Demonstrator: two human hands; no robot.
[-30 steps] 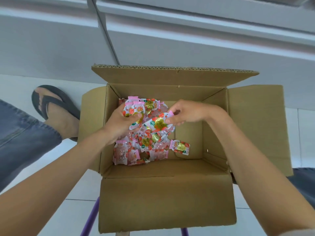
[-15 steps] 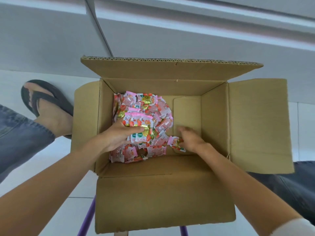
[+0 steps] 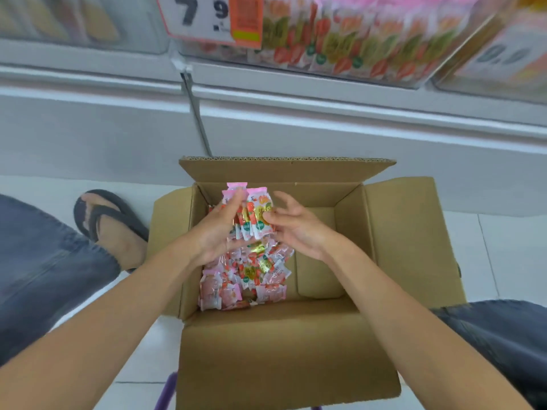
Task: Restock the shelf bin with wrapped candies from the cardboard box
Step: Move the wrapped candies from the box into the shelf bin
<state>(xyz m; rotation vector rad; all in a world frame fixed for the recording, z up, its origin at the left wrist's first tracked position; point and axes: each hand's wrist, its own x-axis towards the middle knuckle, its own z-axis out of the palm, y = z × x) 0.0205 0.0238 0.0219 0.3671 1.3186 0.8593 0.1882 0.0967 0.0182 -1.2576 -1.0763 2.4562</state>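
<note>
An open cardboard box (image 3: 393, 250) stands in front of me, flaps spread. Pink, red and gold wrapped candies (image 3: 251, 276) lie piled in its left half. My left hand (image 3: 219, 232) grips a bunch of candies (image 3: 251, 214) held upright above the pile. My right hand (image 3: 296, 226) is at the bunch's right side, thumb and fingertips touching the wrappers, the other fingers spread. The clear shelf bin (image 3: 340, 48) sits on the shelf above, blurred, with the same candies inside.
A price tag (image 3: 207, 19) hangs at the bin's left end. Neighbouring bins (image 3: 83, 22) flank it. My sandalled foot (image 3: 109, 223) and jeans-clad leg (image 3: 44, 261) are left of the box, my other knee (image 3: 503, 344) at the right. A purple bar (image 3: 165, 392) shows under the box.
Both hands have risen from the pile with a bunch of candies gathered between them. My view has tilted upward, bringing the shelf bins into sight.
</note>
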